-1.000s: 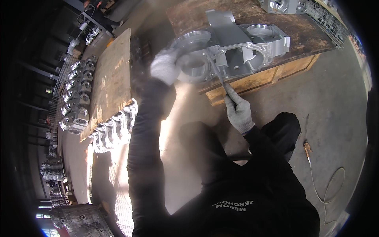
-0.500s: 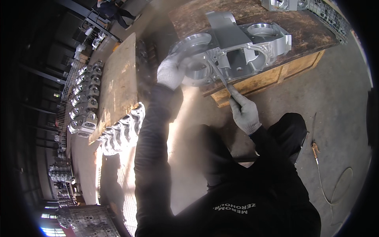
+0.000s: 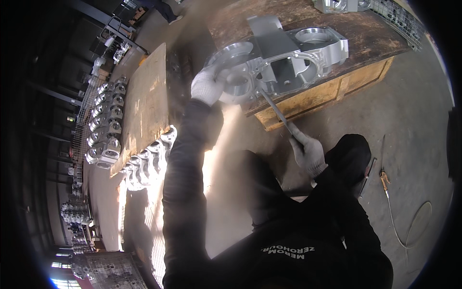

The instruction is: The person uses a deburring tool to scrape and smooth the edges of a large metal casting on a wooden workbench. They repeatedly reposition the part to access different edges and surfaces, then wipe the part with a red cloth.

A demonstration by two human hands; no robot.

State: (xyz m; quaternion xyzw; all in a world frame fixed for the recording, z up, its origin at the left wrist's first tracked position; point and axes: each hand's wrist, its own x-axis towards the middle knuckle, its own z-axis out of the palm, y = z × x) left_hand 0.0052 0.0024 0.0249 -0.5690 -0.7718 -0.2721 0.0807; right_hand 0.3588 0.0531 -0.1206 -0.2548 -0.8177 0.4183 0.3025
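A silvery machined metal casting (image 3: 340, 49) with several round bores lies near the front edge of a wooden bench (image 3: 370, 38). My left hand (image 3: 207, 86), in a white knit glove, is closed on the casting's left end; its fingertips are partly blurred. Gloved as well, my right hand (image 3: 308, 151) grips a long, thin grey file (image 3: 275, 107), the index finger stretched along it. The file slants up and left, its far tip at the casting's front edge beside the left bore.
Left of me stands a wooden board (image 3: 147, 98) with rows of similar castings (image 3: 103, 125) along it. An air blow gun (image 3: 384, 179) with a thin hose lies on the floor at right. Another casting (image 3: 332, 5) and a wire basket (image 3: 397, 21) are at the bench's far side.
My right hand has moved down and slightly right, drawing the file back toward me, so more of it shows outside the casting. The left hand stays on the casting.
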